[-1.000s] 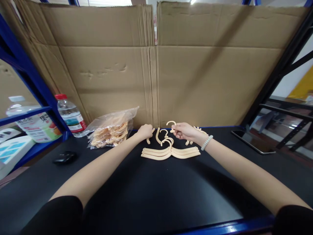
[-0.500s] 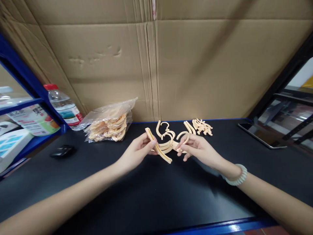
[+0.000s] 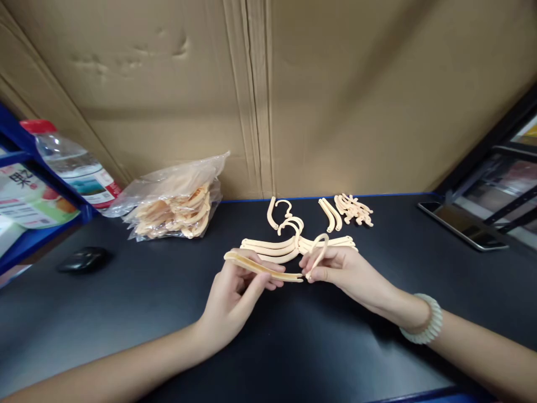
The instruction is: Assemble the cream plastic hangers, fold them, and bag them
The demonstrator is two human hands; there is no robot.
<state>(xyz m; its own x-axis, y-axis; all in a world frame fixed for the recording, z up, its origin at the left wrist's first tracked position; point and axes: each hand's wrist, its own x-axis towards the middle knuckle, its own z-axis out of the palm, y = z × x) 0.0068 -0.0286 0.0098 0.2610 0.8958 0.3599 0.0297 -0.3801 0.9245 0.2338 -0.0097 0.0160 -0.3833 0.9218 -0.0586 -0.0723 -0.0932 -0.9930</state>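
My left hand grips a cream plastic hanger arm, a curved strip with a groove, held nearly level. Between the fingertips of my right hand is a cream hanger hook, its curve pointing up. The arm's forked right end is close to the hook's base; whether they touch I cannot tell. Just behind my hands lie several assembled hangers side by side, partly covered by my fingers. Farther back are a loose hanger arm and another hook.
Two or so loose arms and a pile of hooks lie at the back right. A clear bag of cream parts, a black mouse and a water bottle are on the left. A phone lies at right.
The hanger arm in my left hand has turned from steeply slanted to nearly level, its right end now by the hook. The view has shifted, and more of the assembled hangers shows.
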